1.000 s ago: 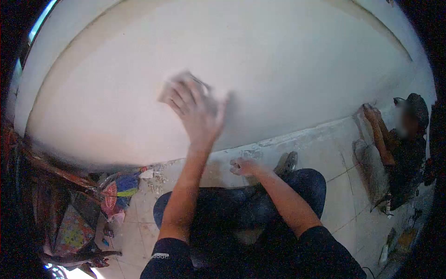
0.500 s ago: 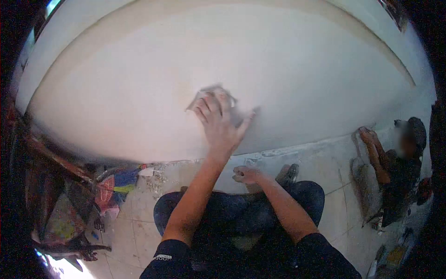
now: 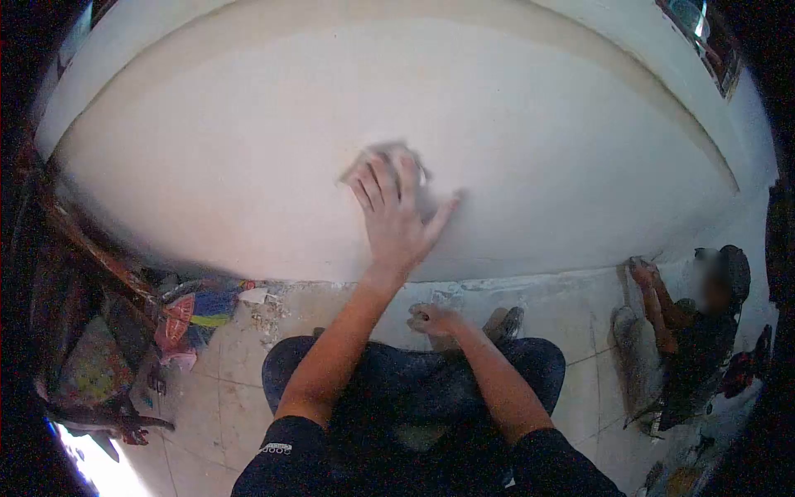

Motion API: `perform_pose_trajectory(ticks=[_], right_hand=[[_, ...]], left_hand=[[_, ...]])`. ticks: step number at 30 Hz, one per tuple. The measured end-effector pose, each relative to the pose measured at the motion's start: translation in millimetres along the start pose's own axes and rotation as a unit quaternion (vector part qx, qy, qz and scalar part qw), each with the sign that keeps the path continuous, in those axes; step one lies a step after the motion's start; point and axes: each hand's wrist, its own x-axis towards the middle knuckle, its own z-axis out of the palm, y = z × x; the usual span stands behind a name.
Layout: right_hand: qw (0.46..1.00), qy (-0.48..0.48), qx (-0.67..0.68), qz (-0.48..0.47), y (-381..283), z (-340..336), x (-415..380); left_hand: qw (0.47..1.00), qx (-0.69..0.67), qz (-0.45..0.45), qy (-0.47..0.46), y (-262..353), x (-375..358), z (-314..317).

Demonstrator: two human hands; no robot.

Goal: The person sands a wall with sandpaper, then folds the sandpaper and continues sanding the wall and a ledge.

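My left hand (image 3: 392,214) lies flat against the white wall (image 3: 530,116), fingers forward and thumb spread to the right. Under its fingertips is a small, bent sheet that looks like sandpaper (image 3: 411,155), pressed to the wall and mostly covered by the fingers. My right hand (image 3: 434,320) hovers low in front of my knees, close to the foot of the wall. Its fingers are loosely curled, and I see nothing in them.
A co-worker (image 3: 704,323) crouches at the right, hands against the wall's base. Colourful bags (image 3: 186,323) and dark clutter lie at the left. White dust and flakes (image 3: 269,319) cover the tiled floor (image 3: 236,356) along the wall.
The view has tilted slightly. My left hand and the sandpaper have shifted a little right and up on the wall. My right hand stays curled near my knees.
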Motion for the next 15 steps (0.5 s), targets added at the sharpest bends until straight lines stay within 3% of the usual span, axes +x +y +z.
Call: perform_pose_trajectory(ticks=[2, 4, 8, 10, 15], right_hand=[[0.998, 0.051, 0.002, -0.033, 2.1, -0.1, -4.8], [0.997, -0.022, 0.057, 0.056, -22.3, -19.4, -10.0], [0.997, -0.008, 0.033, 0.065, -22.8, -18.2, -8.6], [0.998, -0.004, 0.048, 0.049, -25.3, -15.6, -11.5], [0.997, -0.017, 0.034, 0.062, -26.5, -19.8, -13.4]], left_hand=[[1.0, -0.002, -0.006, 0.008, -0.1, 27.6, -20.3], [0.999, 0.016, -0.011, 0.047, -3.5, 44.3, -32.2], [0.998, 0.023, 0.034, 0.037, -6.8, -4.6, 5.3], [0.999, 0.015, 0.045, -0.018, -0.9, -20.9, 9.5], [0.999, 0.022, 0.021, -0.009, -3.0, 37.7, -28.4]])
